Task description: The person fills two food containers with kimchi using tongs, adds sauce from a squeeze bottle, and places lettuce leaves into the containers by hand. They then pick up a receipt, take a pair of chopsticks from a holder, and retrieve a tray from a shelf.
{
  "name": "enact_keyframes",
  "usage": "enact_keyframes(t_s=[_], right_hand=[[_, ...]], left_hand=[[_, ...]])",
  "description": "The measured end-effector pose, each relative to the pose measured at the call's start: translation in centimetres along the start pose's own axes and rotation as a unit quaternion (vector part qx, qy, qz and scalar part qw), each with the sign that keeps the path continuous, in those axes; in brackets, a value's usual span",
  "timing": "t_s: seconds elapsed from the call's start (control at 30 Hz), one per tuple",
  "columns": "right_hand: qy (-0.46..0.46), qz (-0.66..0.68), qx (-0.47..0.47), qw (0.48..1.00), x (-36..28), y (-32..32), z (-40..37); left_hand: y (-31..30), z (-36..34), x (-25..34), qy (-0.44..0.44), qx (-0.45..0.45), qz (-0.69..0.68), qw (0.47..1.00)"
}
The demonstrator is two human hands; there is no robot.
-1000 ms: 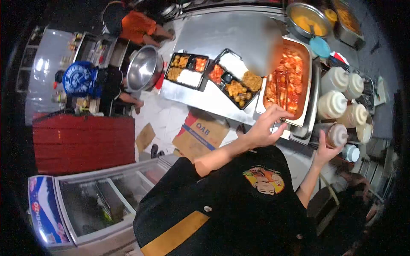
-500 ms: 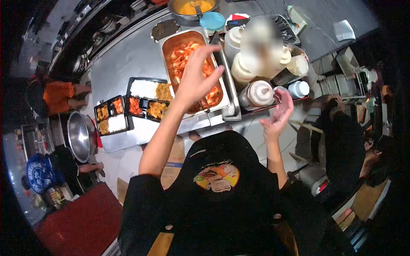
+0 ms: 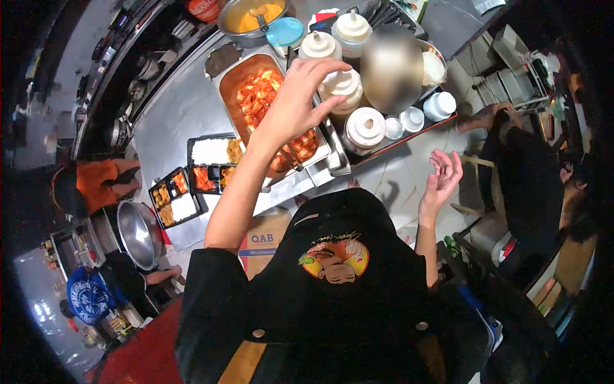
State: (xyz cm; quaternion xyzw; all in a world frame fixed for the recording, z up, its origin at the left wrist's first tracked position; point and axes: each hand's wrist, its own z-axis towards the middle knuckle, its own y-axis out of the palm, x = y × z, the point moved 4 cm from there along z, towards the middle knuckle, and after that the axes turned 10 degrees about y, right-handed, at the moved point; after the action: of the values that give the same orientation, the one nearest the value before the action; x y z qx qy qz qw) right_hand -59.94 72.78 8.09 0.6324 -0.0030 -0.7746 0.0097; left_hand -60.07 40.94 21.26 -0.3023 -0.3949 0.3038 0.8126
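Left hand is up above the right-hand side of a steel pan of chunky red-sauced food, kimchi by the look of it, and it's got nothing I can see in it. Its grip is wide open, thumb and index finger apart in a C, with the white cap of a squeeze bottle right by that gap. Can't tell from this angle if any finger is actually touching the bottle. Right hand is empty too, grip loose with the fingers half curled, hanging over the floor well apart from the bottles. Another squeeze bottle stands nearest it on that side. Pan's sitting on the metal counter, tongs lying at its near end. Two black meal boxes with rice in them are off to the left, and a blue lid is just past the pan's far end.
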Motion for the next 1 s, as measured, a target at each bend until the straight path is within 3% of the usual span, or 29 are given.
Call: enact_keyframes(t_s=[0.27,0.43,0.47,0.5,0.53,0.63,0.73,0.77,0.93,1.0], right_hand=[[0.051,0.068,-0.055,0.995,-1.1,3.9,4.7],[-0.082,-0.049,-0.114,0.989,-6.8,9.9,11.3],[-0.142,-0.117,-0.121,0.975,-7.8,11.1,12.2],[-0.203,-0.182,-0.127,0.953,-8.8,12.1,12.7],[-0.206,-0.182,-0.134,0.952,-9.6,12.7,13.0],[-0.144,-0.258,-0.243,0.924,-10.2,14.6,13.8],[-0.173,-0.336,-0.277,0.883,-9.7,14.9,15.2],[-0.068,-0.270,-0.308,0.910,-9.3,14.9,15.7],[0.016,-0.194,-0.410,0.891,-9.5,15.1,16.9],[0.018,-0.192,-0.411,0.891,-9.6,15.4,16.9]], left_hand=[[0.5,-0.8,0.2,-0.009,0.018,0.016,1.000],[0.6,-1.3,0.6,-0.034,0.027,0.006,0.999],[0.7,-1.5,0.8,-0.038,0.031,0.007,0.999],[0.5,-1.6,1.0,-0.029,0.058,-0.003,0.998],[0.3,-1.9,1.3,-0.021,0.085,-0.014,0.996],[-0.3,-4.3,1.3,-0.061,0.132,-0.012,0.989],[-0.7,-6.6,1.3,-0.107,0.172,-0.022,0.979],[-0.5,-7.2,0.7,-0.123,0.185,-0.034,0.975],[0.3,-7.9,-0.5,-0.130,0.220,-0.067,0.964],[0.7,-7.4,-0.9,-0.131,0.220,-0.079,0.963]])
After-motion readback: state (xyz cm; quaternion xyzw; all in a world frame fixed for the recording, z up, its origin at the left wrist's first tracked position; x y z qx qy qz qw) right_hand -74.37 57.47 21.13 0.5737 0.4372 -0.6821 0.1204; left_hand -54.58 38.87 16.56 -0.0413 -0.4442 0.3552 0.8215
